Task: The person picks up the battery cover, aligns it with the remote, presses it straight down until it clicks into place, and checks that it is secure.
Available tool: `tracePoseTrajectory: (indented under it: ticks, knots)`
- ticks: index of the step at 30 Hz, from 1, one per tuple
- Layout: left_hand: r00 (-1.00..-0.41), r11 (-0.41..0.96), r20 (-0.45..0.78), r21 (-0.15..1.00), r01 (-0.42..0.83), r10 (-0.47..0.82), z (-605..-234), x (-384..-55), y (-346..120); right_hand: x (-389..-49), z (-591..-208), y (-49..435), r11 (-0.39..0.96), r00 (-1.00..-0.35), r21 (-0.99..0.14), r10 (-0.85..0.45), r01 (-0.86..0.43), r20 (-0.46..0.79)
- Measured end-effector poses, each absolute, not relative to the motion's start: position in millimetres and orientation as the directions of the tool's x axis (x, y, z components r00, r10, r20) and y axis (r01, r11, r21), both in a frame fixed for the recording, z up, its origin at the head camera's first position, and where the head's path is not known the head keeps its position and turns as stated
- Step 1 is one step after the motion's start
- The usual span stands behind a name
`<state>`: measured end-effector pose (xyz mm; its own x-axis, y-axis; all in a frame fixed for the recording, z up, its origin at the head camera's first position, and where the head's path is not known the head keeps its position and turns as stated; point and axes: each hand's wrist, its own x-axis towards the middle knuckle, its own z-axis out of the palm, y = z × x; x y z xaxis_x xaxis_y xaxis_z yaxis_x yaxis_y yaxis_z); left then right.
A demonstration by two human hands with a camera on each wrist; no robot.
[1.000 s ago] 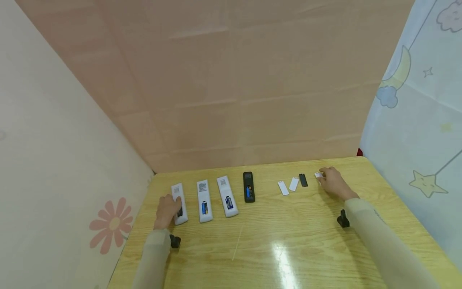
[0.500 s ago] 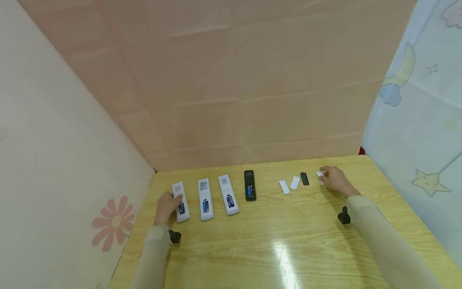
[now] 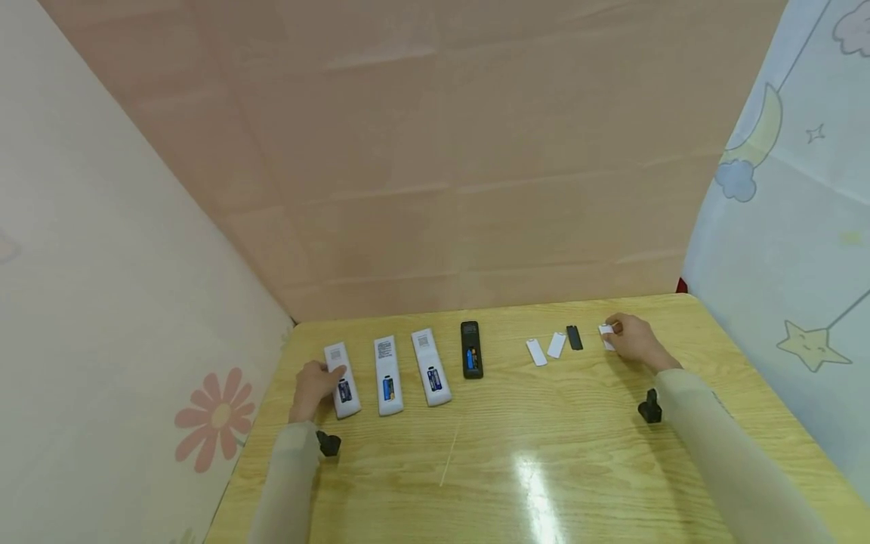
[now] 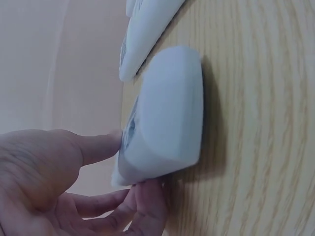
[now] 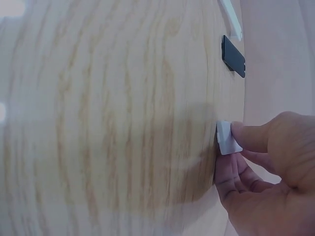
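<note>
My left hand (image 3: 315,387) grips the leftmost white remote control (image 3: 348,408), thumb on its upper face and fingers along its side. It lies back up, with batteries showing in its uncovered compartment. In the left wrist view the white remote (image 4: 172,108) is seen end-on, close over the wood. At the far right, my right hand (image 3: 637,340) pinches a small white battery cover (image 5: 227,140) between thumb and fingers near the tabletop. A black battery cover (image 3: 574,338) lies just left of that hand.
Two more white remotes (image 3: 388,363) (image 3: 427,351) and a black remote (image 3: 471,332) lie with uncovered batteries. Two white covers (image 3: 536,353) (image 3: 556,345) sit left of the black one. Fabric walls surround the wooden table (image 3: 381,483) at the back and sides.
The left thumb has shifted up the remote, so more of its batteries show. My right fingers have closed on the white cover, which has moved slightly. The view has shifted a little.
</note>
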<state>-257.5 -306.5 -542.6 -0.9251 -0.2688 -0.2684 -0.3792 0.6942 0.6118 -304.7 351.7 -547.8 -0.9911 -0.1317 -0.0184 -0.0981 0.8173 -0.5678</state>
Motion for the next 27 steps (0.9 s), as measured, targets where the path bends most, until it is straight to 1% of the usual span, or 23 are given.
tracePoseTrajectory:
  ticks: [14,27]
  knots:
    - [-0.934,0.651,-0.262,0.669,-0.358,-0.244,-543.2,-257.5,-311.2,-306.6,-546.7,362.7,0.816,-0.996,-0.572,-0.089,-0.083,0.017]
    - [-0.913,0.586,-0.310,0.700,-0.408,-0.266,-540.3,-257.0,-311.7,-303.4,-551.6,357.9,0.781,-0.997,-0.622,-0.072,-0.064,0.013]
